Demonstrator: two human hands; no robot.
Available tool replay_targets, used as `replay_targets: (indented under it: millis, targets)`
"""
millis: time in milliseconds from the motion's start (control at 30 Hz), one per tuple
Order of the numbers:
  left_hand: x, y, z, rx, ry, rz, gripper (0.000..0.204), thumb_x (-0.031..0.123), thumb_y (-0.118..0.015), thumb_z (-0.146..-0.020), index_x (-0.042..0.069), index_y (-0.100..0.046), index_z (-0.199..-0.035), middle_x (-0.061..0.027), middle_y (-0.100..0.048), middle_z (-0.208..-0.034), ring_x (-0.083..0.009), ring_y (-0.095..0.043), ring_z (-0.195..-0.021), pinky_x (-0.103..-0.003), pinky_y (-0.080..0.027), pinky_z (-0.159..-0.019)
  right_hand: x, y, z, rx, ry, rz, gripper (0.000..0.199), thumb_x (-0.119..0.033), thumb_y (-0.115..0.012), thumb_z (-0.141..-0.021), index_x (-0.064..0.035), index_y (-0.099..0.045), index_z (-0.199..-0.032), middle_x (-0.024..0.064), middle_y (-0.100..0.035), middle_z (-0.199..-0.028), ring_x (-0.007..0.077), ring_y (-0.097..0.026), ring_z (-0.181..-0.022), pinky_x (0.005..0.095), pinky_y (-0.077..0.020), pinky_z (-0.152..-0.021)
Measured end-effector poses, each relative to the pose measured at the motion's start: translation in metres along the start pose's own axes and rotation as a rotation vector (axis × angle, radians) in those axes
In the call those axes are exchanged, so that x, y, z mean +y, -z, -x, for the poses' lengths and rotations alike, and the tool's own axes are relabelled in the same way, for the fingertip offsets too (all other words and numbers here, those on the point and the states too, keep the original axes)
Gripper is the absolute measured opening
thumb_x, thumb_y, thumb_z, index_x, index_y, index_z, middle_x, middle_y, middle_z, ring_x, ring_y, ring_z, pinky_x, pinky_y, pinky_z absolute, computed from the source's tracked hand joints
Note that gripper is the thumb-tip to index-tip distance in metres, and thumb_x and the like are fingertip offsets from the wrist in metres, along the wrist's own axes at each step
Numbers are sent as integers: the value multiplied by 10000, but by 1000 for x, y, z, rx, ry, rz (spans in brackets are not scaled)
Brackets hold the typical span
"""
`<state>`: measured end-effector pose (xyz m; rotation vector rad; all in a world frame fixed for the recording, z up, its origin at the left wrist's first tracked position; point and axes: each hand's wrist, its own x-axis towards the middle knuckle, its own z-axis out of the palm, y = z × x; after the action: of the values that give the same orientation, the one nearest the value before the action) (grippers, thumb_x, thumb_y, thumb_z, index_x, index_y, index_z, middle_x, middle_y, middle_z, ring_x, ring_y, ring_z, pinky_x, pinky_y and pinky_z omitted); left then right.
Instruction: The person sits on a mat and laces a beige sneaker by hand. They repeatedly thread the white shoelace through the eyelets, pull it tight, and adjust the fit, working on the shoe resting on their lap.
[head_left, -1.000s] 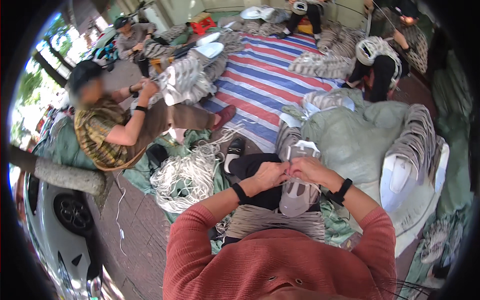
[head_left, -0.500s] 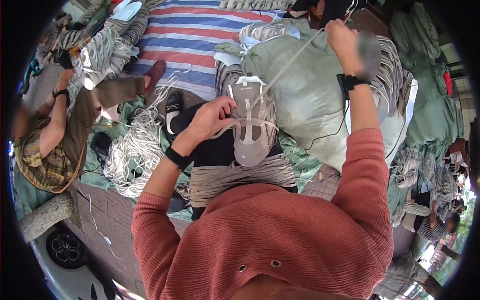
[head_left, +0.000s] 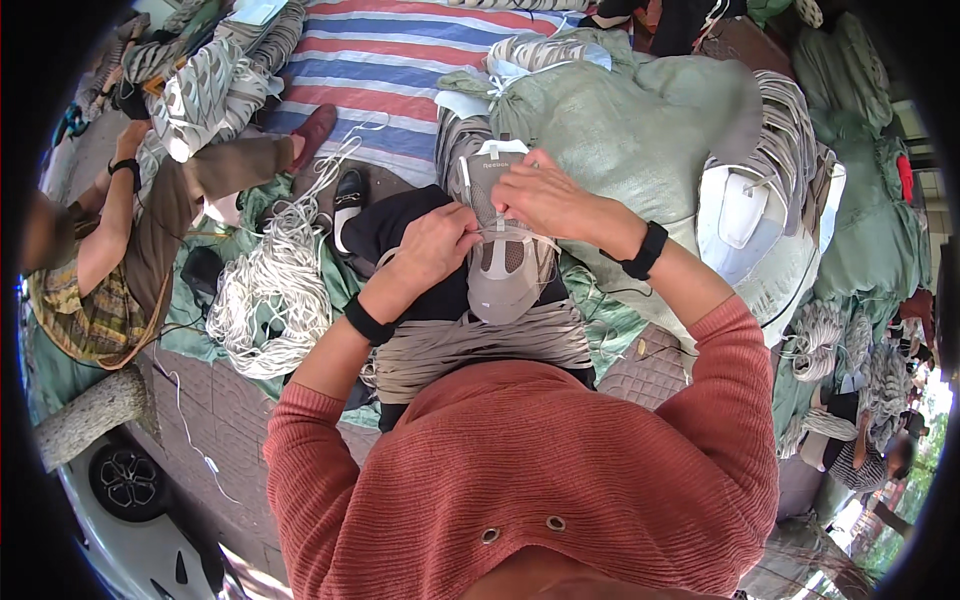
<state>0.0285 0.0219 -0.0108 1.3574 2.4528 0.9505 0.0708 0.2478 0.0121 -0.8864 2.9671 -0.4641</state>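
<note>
A grey-beige shoe upper (head_left: 503, 296) lies on my lap, its rounded toe toward me. A pale flat shoelace (head_left: 520, 237) runs across its middle. Held at the upper's left edge, the lace sits in the closed fingers of my left hand (head_left: 432, 243). My right hand (head_left: 553, 207) is over the upper's right side, fingers bent and pinched together at the lace holes; the lace there is mostly hidden by the fingers. Across my thighs, below the toe, rests a thick bundle of grey-beige laces (head_left: 485, 352).
White laces (head_left: 272, 315) are heaped at the left, near a seated person (head_left: 110, 260) with more uppers. Full green sacks (head_left: 620, 140) stand ahead and right, stacked uppers (head_left: 745, 215) beside them. A striped sheet (head_left: 370, 75) covers the ground ahead. A parked car (head_left: 140, 520) is lower left.
My right hand has come down and left from its raised place at the upper right, where it drew the lace out taut, to the shoe upper. My left hand stays near the upper's left edge.
</note>
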Motion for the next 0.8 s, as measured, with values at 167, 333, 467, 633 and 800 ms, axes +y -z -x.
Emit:
replay_targets:
  millis: [167, 333, 467, 633, 800]
  targets:
    - [11, 6, 0, -2, -9, -246, 100, 77, -571, -852, 50, -523, -936, -140, -600, -811, -355, -617, -788, -439, -497, -658, -5, 9, -2, 16, 99, 289, 144, -60, -630, -734, -99, -582, -864, 51, -551, -821, 219, -547, -892, 411, -344, -905]
    - [21, 19, 3, 138, 63, -245, 110, 6, -543, -824, 20, -515, -930, -149, -582, -801, -371, -609, -769, -451, -509, -656, 59, 69, -2, 245, -110, 876, 175, -71, -589, -685, -117, -634, -848, 66, -613, -896, 227, -578, -951, 416, -388, -857]
    - [27, 7, 4, 242, 55, 157, 88, 6, -521, -871, 22, -507, -956, -184, -536, -876, -422, -569, -799, -467, -464, -655, 170, 136, 48, 643, -549, 882, 138, -173, -579, -849, -241, -695, -816, -40, -629, -758, 192, -633, -837, 410, -388, -772]
    - [16, -30, 16, 251, 198, 368, 151, -33, -585, -851, 8, -494, -965, -124, -560, -819, -217, -586, -672, -324, -480, -627, 166, 75, 46, 570, -603, 740, 200, -146, -633, -759, -233, -681, -933, 25, -615, -965, 205, -609, -870, 456, -428, -782]
    - [19, -16, 10, 122, 286, 341, 247, -17, -660, -791, 13, -512, -986, -120, -576, -819, -217, -579, -687, -322, -484, -653, 40, 29, 5, 226, -81, -24, 164, -181, -678, -790, -184, -637, -949, 9, -559, -946, 206, -554, -994, 477, -353, -931]
